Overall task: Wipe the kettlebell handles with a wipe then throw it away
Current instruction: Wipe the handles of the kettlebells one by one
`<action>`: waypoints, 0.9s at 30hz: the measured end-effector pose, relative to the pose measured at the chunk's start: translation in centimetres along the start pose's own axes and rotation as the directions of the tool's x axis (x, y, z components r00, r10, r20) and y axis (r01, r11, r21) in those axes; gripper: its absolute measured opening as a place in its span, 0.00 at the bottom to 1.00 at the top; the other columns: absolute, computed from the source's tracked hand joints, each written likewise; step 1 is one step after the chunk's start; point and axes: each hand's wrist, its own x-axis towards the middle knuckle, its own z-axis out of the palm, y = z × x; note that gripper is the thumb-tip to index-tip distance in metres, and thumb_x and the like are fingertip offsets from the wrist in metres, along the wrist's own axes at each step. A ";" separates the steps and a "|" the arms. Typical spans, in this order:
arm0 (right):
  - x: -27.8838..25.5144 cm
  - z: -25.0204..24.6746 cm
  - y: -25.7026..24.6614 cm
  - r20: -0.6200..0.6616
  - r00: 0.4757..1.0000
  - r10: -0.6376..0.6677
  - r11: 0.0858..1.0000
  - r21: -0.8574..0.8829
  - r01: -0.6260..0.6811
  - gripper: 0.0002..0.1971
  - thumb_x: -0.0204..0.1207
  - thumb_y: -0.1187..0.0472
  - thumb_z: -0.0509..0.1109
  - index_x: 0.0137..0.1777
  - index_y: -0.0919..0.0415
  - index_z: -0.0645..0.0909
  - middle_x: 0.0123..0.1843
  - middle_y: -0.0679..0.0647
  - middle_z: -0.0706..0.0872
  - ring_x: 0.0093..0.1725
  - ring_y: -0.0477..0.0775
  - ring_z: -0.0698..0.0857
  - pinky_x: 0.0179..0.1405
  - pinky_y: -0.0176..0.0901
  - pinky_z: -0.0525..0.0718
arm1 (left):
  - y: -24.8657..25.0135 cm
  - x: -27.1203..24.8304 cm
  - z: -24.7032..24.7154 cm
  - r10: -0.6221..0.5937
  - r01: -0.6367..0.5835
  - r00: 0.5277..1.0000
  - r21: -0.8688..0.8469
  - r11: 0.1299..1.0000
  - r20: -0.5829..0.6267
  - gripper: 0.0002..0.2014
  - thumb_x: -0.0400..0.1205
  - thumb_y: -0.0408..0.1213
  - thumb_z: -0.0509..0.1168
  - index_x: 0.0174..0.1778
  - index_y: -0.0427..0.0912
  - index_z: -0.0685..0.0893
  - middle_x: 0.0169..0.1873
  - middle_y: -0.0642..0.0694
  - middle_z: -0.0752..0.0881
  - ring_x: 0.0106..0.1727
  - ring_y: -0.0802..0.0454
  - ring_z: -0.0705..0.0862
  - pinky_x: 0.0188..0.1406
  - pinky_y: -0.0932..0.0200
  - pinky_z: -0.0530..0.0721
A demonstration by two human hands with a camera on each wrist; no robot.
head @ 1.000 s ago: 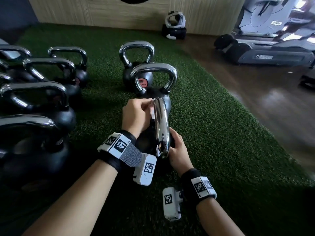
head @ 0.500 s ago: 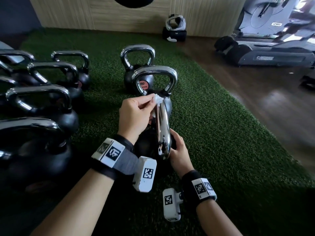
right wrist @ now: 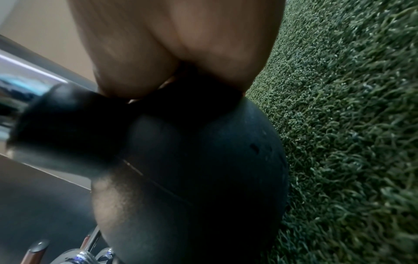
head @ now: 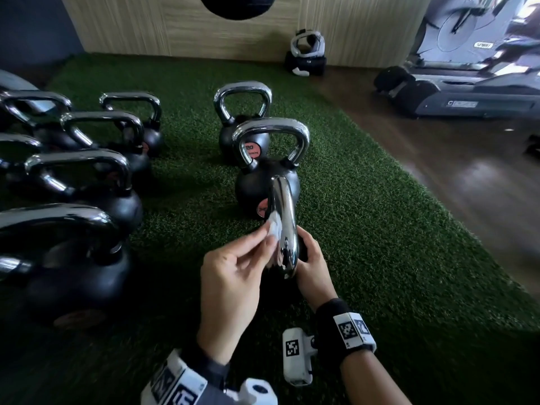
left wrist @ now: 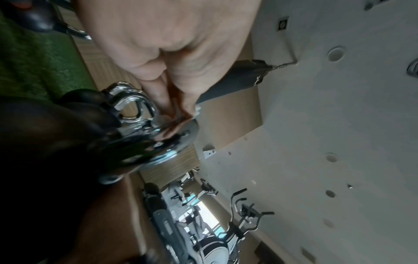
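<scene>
1. Green artificial turf covers the floor in front of a wood-panelled wall, with dark wooden flooring and blurred exercise machines to the right.
2. A row of black kettlebells with chrome handles runs off the left edge, partly cut off and in shadow.
3. The nearest kettlebell stands on the turf between the hands; its chrome handle is seen edge-on, and its body is mostly hidden in the head view.
4. The left hand pinches a small white wipe between thumb and fingertips, held against the handle's left side.
5. The right hand rests on the kettlebell's body beside the handle's base; whether its fingers curl round anything cannot be told.
6. Two more kettlebells stand just beyond.
</scene>
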 end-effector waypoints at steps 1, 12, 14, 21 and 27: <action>0.0 -0.1 -0.1 0.002 1.000 0.000 1.000 -0.002 0.000 0.33 0.67 0.42 0.76 0.75 0.40 0.79 0.73 0.45 0.84 0.76 0.48 0.80 0.79 0.59 0.78 | -0.4 -1.0 -0.2 -0.006 0.006 1.000 0.003 1.000 0.006 0.15 0.82 0.29 0.73 0.64 0.40 0.90 0.56 0.52 0.94 0.55 0.54 0.94 0.58 0.61 0.90; -0.6 -0.1 -1.0 0.002 1.000 0.005 1.000 0.016 -0.005 0.30 0.68 0.47 0.76 0.73 0.37 0.77 0.73 0.47 0.82 0.75 0.48 0.79 0.80 0.56 0.77 | -4.0 -3.0 -2.7 0.038 -0.081 0.977 0.198 0.977 0.209 0.16 0.83 0.33 0.74 0.67 0.43 0.89 0.62 0.55 0.91 0.62 0.55 0.91 0.60 0.59 0.90; -0.4 0.0 -0.7 0.000 1.000 0.008 1.000 0.007 -0.008 0.32 0.67 0.44 0.75 0.74 0.39 0.79 0.73 0.47 0.83 0.75 0.49 0.80 0.80 0.57 0.77 | -3.8 -2.0 -3.3 0.050 -0.116 0.962 0.239 0.964 0.267 0.15 0.82 0.35 0.75 0.65 0.42 0.91 0.59 0.55 0.92 0.60 0.56 0.92 0.59 0.60 0.91; -0.7 -1.7 -2.4 0.146 0.973 0.179 0.948 0.240 -0.211 0.23 0.78 0.45 0.77 0.73 0.44 0.84 0.67 0.54 0.91 0.68 0.55 0.89 0.75 0.63 0.83 | -2.3 0.5 -4.3 -0.184 0.138 0.945 0.180 0.974 0.271 0.14 0.74 0.40 0.81 0.55 0.45 0.96 0.50 0.52 0.96 0.55 0.54 0.94 0.61 0.59 0.89; -4.4 -5.6 -9.6 -0.279 0.936 -0.217 0.975 -0.014 0.222 0.11 0.75 0.58 0.82 0.54 0.41 0.92 0.51 0.46 0.92 0.44 0.49 0.90 0.45 0.44 0.90 | 1.3 2.4 -3.9 -0.253 0.259 0.966 -0.274 0.926 0.056 0.12 0.68 0.34 0.78 0.46 0.37 0.91 0.38 0.44 0.95 0.40 0.56 0.93 0.41 0.67 0.90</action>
